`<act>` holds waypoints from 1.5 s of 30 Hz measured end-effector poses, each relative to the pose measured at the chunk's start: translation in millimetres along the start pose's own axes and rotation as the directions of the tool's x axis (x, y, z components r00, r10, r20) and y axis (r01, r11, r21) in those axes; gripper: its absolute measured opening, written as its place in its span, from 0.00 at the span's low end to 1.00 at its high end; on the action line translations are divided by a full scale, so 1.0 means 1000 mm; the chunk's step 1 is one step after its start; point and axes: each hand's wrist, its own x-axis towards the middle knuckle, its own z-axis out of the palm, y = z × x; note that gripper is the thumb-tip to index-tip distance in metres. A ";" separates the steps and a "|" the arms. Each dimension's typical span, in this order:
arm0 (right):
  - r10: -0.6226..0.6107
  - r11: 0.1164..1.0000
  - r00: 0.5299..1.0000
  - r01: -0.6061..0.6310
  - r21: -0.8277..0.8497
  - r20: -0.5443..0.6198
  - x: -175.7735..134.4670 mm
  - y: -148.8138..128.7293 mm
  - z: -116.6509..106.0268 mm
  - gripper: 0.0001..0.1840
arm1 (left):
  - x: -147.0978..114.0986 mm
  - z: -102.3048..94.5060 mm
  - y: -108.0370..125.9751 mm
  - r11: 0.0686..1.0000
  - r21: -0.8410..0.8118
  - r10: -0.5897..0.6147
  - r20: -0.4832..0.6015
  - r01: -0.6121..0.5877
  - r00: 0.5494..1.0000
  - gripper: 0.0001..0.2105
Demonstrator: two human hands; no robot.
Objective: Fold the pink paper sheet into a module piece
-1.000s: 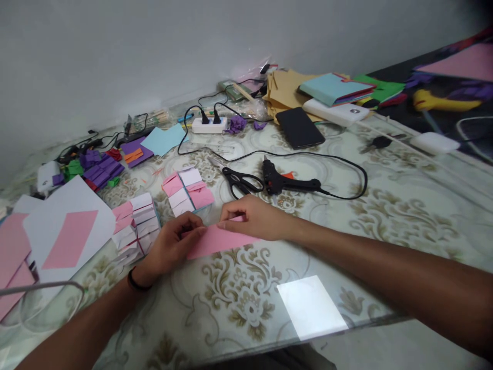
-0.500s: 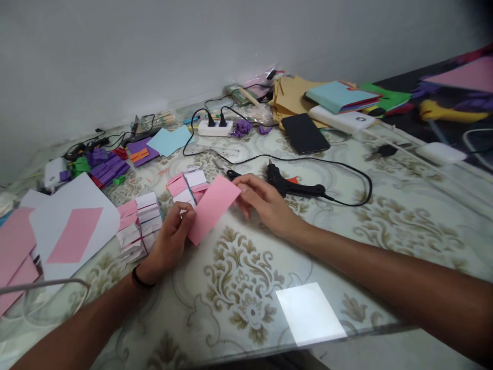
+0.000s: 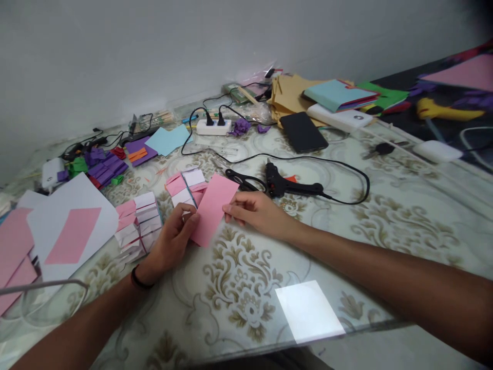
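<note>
Head view, starting at the far left: pink sheets (image 3: 13, 241) lie beside a large white sheet (image 3: 81, 194), on which a pink strip (image 3: 73, 235) rests at a slant. Behind them sit folded purple papers (image 3: 106, 169). To the right of the white sheet stands a bundle of folded pink and white paper (image 3: 139, 221). Next comes the left hand (image 3: 174, 234), a dark band (image 3: 140, 277) around its wrist, its fingers curled and its thumb pressed on the lower left edge of a pink rectangle (image 3: 214, 206). That rectangle is held tilted above the patterned table (image 3: 246, 277), partly covering a smaller folded bundle (image 3: 179, 183) behind it. At its right edge is the right hand (image 3: 258, 211), fingers loosely bent, thumb tip at the paper — whether it truly grips or only touches, I cannot tell. Just behind this hand lie black-handled scissors (image 3: 235, 176), then a black glue gun (image 3: 275, 180) with its nozzle pointing away from the person. Farther back and to the right rests a flat dark slab (image 3: 304, 132) — near a long white device (image 3: 339, 118).
</note>
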 end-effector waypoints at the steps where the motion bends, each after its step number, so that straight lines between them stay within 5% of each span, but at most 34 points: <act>1: 0.010 1.000 1.000 -0.010 -0.021 0.001 0.000 0.001 0.000 0.29 | 0.000 0.001 0.000 1.000 -0.011 0.001 0.012 -0.001 1.000 0.18; 10: 0.024 0.997 1.000 -0.022 -0.071 0.020 0.000 0.001 0.000 0.31 | 0.001 0.003 0.004 0.996 -0.080 0.043 -0.023 -0.045 0.999 0.19; 18: 0.089 0.992 0.987 -0.076 -0.098 0.137 0.000 0.003 0.000 0.32 | -0.001 0.004 0.002 0.993 -0.095 -0.056 0.081 0.064 0.995 0.20; 23: 0.085 0.989 0.983 -0.064 -0.133 0.164 0.001 0.003 -0.002 0.33 | -0.002 0.005 0.001 0.992 -0.127 -0.019 0.066 0.027 0.998 0.19; 31: 0.084 0.990 0.990 -0.070 -0.119 0.116 0.001 0.006 0.000 0.34 | -0.003 0.002 0.003 0.994 0.109 -0.027 0.160 0.009 0.987 0.13; 36: 0.066 0.985 0.990 -0.045 -0.165 0.125 0.000 0.005 0.001 0.34 | -0.003 -0.001 0.011 0.963 0.242 0.048 0.277 -0.118 0.960 0.17; 45: 0.037 0.978 0.989 -0.007 -0.208 0.142 0.000 0.004 0.000 0.42 | -0.006 -0.001 0.021 0.950 0.274 0.035 0.383 -0.150 0.923 0.18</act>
